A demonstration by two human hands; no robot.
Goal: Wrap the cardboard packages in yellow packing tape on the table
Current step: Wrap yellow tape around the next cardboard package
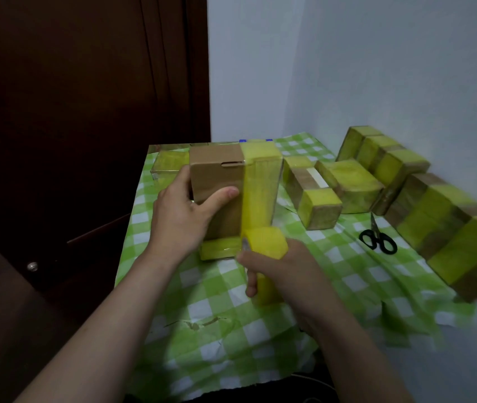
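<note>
Nearest to us, a green and white checked cloth (pixel 231 338) lies spread out, wrinkled and torn near its front edge. Our right hand (pixel 283 271) rests on it, its grip curled round a roll of yellow tape (pixel 266 242). From the roll a strip of tape (pixel 257 184) runs straight up the front of the cardboard box (pixel 217 175) and over its top edge.

The box stands upright just beyond the roll. Its right part is covered in yellow and its left part is bare brown card. Our left hand (pixel 179 219) holds the box by its left side, its grip closed on it with the thumb (pixel 222 196) pressed flat on the front face. A small taped package (pixel 220 248) lies at the foot of the box, touching it.

To the right, black-handled scissors (pixel 378 239) lie closed on the cloth. Around them sit taped packages: two (pixel 315 196) side by side past the box, and a long row (pixel 449 237) along the right edge. Another one (pixel 170 164) lies behind the box on the left. Beyond are a dark door (pixel 86 97) and a pale wall (pixel 347 68).
</note>
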